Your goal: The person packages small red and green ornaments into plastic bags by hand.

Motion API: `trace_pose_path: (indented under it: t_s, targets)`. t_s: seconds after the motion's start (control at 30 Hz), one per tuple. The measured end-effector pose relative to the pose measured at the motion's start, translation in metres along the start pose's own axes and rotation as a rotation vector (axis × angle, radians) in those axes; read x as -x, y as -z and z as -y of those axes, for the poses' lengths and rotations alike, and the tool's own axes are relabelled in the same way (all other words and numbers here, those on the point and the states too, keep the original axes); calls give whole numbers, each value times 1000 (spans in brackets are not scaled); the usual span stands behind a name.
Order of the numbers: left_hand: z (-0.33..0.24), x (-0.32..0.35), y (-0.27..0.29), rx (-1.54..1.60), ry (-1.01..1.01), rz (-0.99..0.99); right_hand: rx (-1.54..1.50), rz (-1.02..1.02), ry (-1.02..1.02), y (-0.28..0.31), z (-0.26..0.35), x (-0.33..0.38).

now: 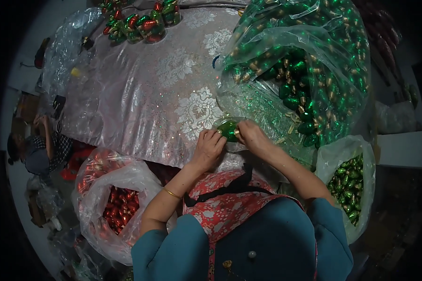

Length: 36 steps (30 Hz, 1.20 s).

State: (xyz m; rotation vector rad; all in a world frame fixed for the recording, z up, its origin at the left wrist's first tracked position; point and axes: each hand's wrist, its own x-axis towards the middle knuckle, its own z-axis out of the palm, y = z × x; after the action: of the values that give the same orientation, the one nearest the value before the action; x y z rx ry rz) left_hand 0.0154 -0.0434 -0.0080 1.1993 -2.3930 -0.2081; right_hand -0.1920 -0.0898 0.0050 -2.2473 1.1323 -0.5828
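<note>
Close in front of my body, both hands meet at a clear plastic container [219, 122] with shiny green bulb-shaped ornaments [228, 129] in it. My left hand [209, 147] is closed at the container's near left side, fingertips against its edge. My right hand [253, 137] is closed at the right side, its fingers pinching a green ornament by its gold cap [237, 132]. The fingers partly hide the container. Just beyond my right hand, a large clear bag [262, 61] lies open with many green gold-capped ornaments [293, 101] spilling toward me.
Clear tubs [153, 33] of red and green ornaments stand at the far left of the glittery patterned tablecloth [140, 93]. A bag of red ornaments [121, 208] sits at my left, one of light green ornaments [347, 187] at my right. Another person [38, 152] is at far left.
</note>
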Motion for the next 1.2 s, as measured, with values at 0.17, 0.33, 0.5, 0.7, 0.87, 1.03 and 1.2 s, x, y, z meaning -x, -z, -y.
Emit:
trace_pose_path:
  t_s: [0.17, 0.33, 0.5, 0.7, 0.87, 1.03, 1.2]
  targets:
    - [0, -5, 10, -80, -11, 274, 81, 163, -215, -9, -7, -7]
    - [-1, -8, 12, -53, -70, 31, 149, 116, -190, 28, 23, -8]
    - [-62, -27, -6, 91, -169, -50, 105, 9, -240, 82, 39, -12]
    - [-37, -36, -7, 35, -297, 325, -944, 32, -458, 52, 15, -24]
    - [5, -7, 40, -96, -369, 213, -15, 49, 44, 52, 14, -16]
    - [-33, 7, 25, -85, -109, 16, 48, 135, 135, 64, 27, -28]
    - [-27, 14, 7, -150, 36, -10, 43, 264, 149, 67, 26, -42]
